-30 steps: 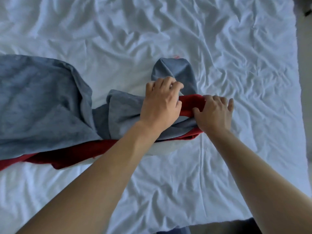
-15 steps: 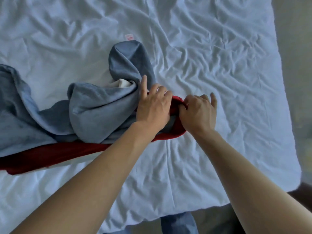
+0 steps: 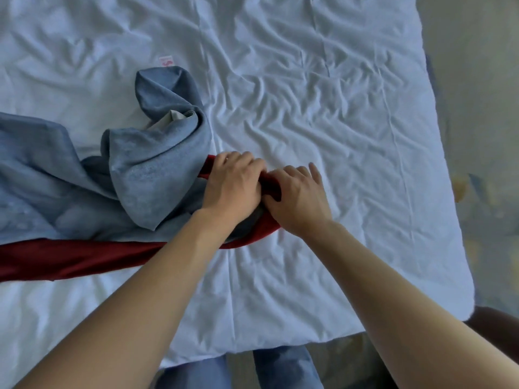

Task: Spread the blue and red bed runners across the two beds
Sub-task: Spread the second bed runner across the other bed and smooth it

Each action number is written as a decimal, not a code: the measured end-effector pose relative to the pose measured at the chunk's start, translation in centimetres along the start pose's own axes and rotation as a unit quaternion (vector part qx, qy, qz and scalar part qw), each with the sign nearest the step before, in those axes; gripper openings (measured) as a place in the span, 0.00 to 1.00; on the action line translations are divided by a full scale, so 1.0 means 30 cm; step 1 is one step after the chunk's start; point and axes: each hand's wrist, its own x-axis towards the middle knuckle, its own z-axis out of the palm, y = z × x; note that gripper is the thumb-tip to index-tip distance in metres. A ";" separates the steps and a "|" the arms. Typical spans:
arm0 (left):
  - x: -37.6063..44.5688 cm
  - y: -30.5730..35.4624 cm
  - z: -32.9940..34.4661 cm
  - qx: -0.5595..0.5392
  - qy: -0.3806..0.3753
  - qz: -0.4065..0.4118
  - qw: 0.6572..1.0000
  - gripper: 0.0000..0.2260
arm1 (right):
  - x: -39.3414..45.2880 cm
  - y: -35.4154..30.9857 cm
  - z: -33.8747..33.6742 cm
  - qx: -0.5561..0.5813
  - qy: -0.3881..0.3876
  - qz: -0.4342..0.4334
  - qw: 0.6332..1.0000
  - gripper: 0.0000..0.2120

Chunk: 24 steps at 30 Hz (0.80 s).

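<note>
A blue bed runner point(image 3: 146, 175) lies bunched and twisted over the left half of a white bed point(image 3: 323, 113). Under it a red bed runner point(image 3: 70, 258) stretches from the left edge to the middle of the bed. My left hand point(image 3: 234, 182) grips the red runner's end, fingers curled over the fold. Right beside it, my right hand point(image 3: 297, 196) pinches the same red end, thumb tucked under the cloth. The two hands touch each other. A grey inner layer shows between them.
The wrinkled white sheet point(image 3: 351, 192) stretches bare to the right of my hands. The bed's right edge meets a pale floor point(image 3: 483, 136). A small pink label point(image 3: 166, 61) lies above the blue runner. My jeans-clad legs point(image 3: 283, 369) stand at the bed's near edge.
The blue runner has slid left off my hands, baring more of the red end. Both hands have closed in together on the red runner's end. The view has widened toward the bed's corner.
</note>
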 end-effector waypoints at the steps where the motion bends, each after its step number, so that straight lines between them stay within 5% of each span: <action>1: 0.005 -0.028 -0.016 -0.002 0.017 -0.009 1.000 0.10 | 0.008 -0.021 0.005 -0.005 -0.001 -0.005 1.000 0.10; 5: 0.077 -0.141 -0.080 0.049 0.089 -0.065 0.993 0.14 | -0.004 -0.094 0.037 -0.009 -0.053 -0.045 0.998 0.08; 11: 0.213 -0.285 -0.097 0.205 0.024 -0.160 0.965 0.19 | 0.026 -0.147 0.046 -0.003 -0.030 -0.037 0.999 0.17; 15: 0.236 -0.333 -0.089 0.228 -0.003 -0.149 0.962 0.18 | 0.149 -0.155 0.026 -0.008 0.029 -0.003 1.000 0.12; 24: 0.251 -0.492 -0.134 0.224 -0.029 -0.137 0.964 0.19 | 0.414 -0.309 0.085 -0.044 0.048 0.006 0.998 0.18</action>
